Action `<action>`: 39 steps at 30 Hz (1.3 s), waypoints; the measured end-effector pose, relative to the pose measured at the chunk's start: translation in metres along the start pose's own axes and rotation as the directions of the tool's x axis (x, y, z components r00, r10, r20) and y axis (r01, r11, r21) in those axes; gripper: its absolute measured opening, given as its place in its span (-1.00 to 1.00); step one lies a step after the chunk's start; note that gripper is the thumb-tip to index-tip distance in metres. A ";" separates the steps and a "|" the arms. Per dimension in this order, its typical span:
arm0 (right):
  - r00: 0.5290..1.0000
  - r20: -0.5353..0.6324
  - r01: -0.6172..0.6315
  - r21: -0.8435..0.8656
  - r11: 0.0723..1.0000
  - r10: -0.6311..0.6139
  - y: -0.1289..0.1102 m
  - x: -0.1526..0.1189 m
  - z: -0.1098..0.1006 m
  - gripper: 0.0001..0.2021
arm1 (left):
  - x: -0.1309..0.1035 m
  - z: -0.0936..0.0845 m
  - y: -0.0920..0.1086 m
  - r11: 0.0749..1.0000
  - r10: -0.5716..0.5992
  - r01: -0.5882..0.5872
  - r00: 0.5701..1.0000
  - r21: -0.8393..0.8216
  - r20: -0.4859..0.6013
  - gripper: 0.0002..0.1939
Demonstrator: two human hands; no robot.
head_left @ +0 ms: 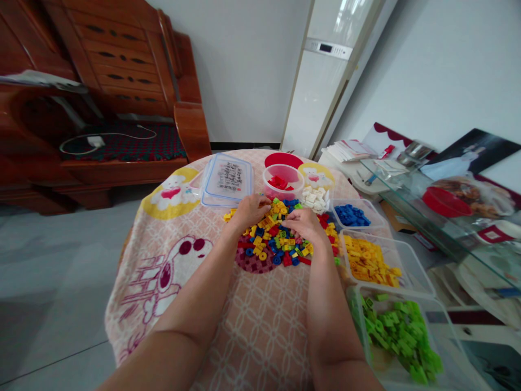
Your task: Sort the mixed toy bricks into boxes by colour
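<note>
The mixed brick pile (280, 243) spreads crosswise on the cloth-covered bench (260, 320), under and between the left hand (251, 210) and right hand (304, 224), both curled, though I cannot tell whether either pinches a brick.

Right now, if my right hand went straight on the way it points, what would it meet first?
Probably the yellow bricks in the mixed pile, just ahead of your right hand, though depth is hard to judge; your left hand lies beyond.
</note>
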State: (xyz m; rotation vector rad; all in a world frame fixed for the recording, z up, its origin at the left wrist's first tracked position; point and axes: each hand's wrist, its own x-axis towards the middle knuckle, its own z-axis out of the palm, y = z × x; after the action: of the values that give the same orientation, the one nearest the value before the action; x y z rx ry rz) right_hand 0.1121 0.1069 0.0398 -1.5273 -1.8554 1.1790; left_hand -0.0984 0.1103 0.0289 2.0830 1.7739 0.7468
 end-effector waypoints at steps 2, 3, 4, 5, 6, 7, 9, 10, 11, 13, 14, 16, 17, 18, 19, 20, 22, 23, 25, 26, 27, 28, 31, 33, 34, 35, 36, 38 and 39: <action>1.000 0.012 0.019 -0.094 0.995 -0.018 0.000 0.002 0.004 -0.85 | 0.000 0.000 -0.001 1.000 0.003 -0.003 1.000 0.005 -0.002 -0.66; 1.000 0.006 0.026 -0.141 0.990 -0.026 0.000 0.003 0.005 -0.85 | 0.001 0.000 -0.001 1.000 0.006 -0.006 1.000 0.008 0.000 -0.66; 0.999 -0.002 0.034 -0.180 0.983 -0.035 0.000 0.003 0.006 -0.85 | 0.001 0.001 -0.001 1.000 0.009 -0.009 1.000 0.008 0.003 -0.66; 0.999 -0.011 0.041 -0.207 0.977 -0.045 0.000 0.004 0.006 -0.84 | 0.001 0.001 -0.001 1.000 0.010 -0.010 1.000 0.008 0.005 -0.65; 0.999 -0.018 0.046 -0.221 0.974 -0.051 0.000 0.005 0.006 -0.84 | 0.001 0.001 -0.002 1.000 0.011 -0.011 1.000 0.007 0.006 -0.65; 0.998 -0.020 0.048 -0.218 0.975 -0.054 0.000 0.005 0.006 -0.84 | 0.001 0.001 -0.002 1.000 0.011 -0.011 1.000 0.005 0.006 -0.65; 0.999 -0.025 0.044 -0.172 0.984 -0.049 0.000 0.004 0.004 -0.85 | 0.001 0.001 -0.002 1.000 0.012 -0.012 1.000 0.000 0.001 -0.65; 0.999 -0.031 0.033 -0.130 0.991 -0.038 0.000 0.003 0.003 -0.86 | 0.001 0.001 -0.002 1.000 0.012 -0.012 1.000 -0.003 0.000 -0.65; 0.999 -0.041 0.020 -0.080 0.997 -0.023 0.000 0.002 0.001 -0.87 | 0.001 0.001 -0.002 1.000 0.011 -0.011 1.000 -0.007 -0.001 -0.65; 0.997 -0.075 0.000 0.032 1.000 0.002 0.000 0.000 -0.003 -0.90 | 0.001 0.001 -0.002 1.000 0.007 -0.007 1.000 -0.017 -0.003 -0.64; 0.995 -0.100 -0.002 0.088 0.996 0.011 -0.001 -0.001 -0.005 -0.91 | 0.001 0.001 -0.002 1.000 0.003 -0.003 1.000 -0.020 -0.002 -0.64; 0.986 -0.166 0.016 0.202 0.979 0.018 -0.001 -0.002 -0.008 -0.92 | 0.001 0.001 -0.002 1.000 0.001 -0.001 1.000 -0.021 0.003 -0.64; 0.978 -0.207 0.034 0.260 0.965 0.022 -0.001 -0.001 -0.010 -0.92 | 0.001 0.000 -0.002 1.000 0.004 -0.004 1.000 -0.020 0.006 -0.65; 0.967 -0.253 0.055 0.317 0.947 0.028 0.000 0.000 -0.012 -0.90 | 0.001 0.000 -0.002 1.000 0.008 -0.008 1.000 -0.020 0.009 -0.65; 0.951 -0.306 0.081 0.370 0.926 0.039 0.001 0.001 -0.014 -0.88 | 0.001 0.001 -0.002 1.000 0.013 -0.013 1.000 -0.020 0.009 -0.66; 0.928 -0.368 0.112 0.415 0.903 0.055 0.003 0.003 -0.017 -0.85 | 0.001 0.001 -0.003 1.000 0.016 -0.016 1.000 -0.021 0.007 -0.66; 0.853 -0.513 0.192 0.476 0.858 0.093 0.008 0.007 -0.021 -0.80 | 0.001 0.001 -0.004 1.000 0.018 -0.018 1.000 -0.021 0.000 -0.65; 0.804 -0.584 0.236 0.491 0.839 0.115 0.010 0.009 -0.024 -0.79 | 0.001 0.002 -0.004 1.000 0.017 -0.017 1.000 -0.020 -0.004 -0.65; 0.699 -0.699 0.318 0.493 0.810 0.151 0.016 0.012 -0.029 -0.78 | 0.001 0.002 -0.005 1.000 0.018 -0.018 1.000 -0.016 -0.010 -0.65; 0.652 -0.740 0.349 0.484 0.802 0.163 0.019 0.013 -0.032 -0.78 | 0.001 0.002 -0.005 1.000 0.019 -0.019 1.000 -0.016 -0.012 -0.65; 0.609 -0.774 0.373 0.472 0.799 0.174 0.022 0.013 -0.035 -0.78 | 0.001 0.002 -0.005 1.000 0.019 -0.020 1.000 -0.017 -0.013 -0.65; 0.568 -0.802 0.389 0.459 0.799 0.185 0.025 0.014 -0.037 -0.79 | 0.001 0.002 -0.005 1.000 0.020 -0.020 1.000 -0.017 -0.013 -0.65; 0.434 -0.874 0.411 0.409 0.815 0.219 0.033 0.014 -0.044 -0.78 | 0.001 0.003 -0.005 1.000 0.026 -0.027 1.000 -0.015 -0.011 -0.65; 0.350 -0.906 0.404 0.377 0.834 0.240 0.036 0.013 -0.048 -0.71 | 0.001 0.002 -0.005 0.999 0.034 -0.034 0.999 -0.013 -0.011 -0.66; 0.326 -0.913 0.395 0.367 0.842 0.245 0.037 0.013 -0.049 -0.66 | 0.001 0.002 -0.005 0.999 0.036 -0.037 0.999 -0.012 -0.012 -0.66; 0.322 -0.914 0.384 0.366 0.848 0.248 0.038 0.013 -0.050 -0.61 | 0.001 0.002 -0.005 0.999 0.036 -0.036 0.999 -0.011 -0.013 -0.66; 0.340 -0.907 0.370 0.371 0.852 0.248 0.038 0.013 -0.050 -0.58 | 0.001 0.002 -0.005 0.999 0.033 -0.033 0.999 -0.009 -0.012 -0.67; 0.419 -0.877 0.332 0.389 0.859 0.235 0.037 0.014 -0.048 -0.57 | 0.002 0.002 -0.004 1.000 0.021 -0.021 1.000 -0.005 -0.010 -0.66; 0.471 -0.855 0.311 0.391 0.866 0.217 0.036 0.014 -0.046 -0.60 | 0.002 0.002 -0.004 1.000 0.015 -0.015 1.000 -0.004 -0.008 -0.66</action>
State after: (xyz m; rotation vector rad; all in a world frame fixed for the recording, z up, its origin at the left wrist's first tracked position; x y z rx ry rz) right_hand 0.1643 0.1355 0.0320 -1.3323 -0.7591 0.5189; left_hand -0.1002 0.1130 0.0251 2.0961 1.7613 0.7625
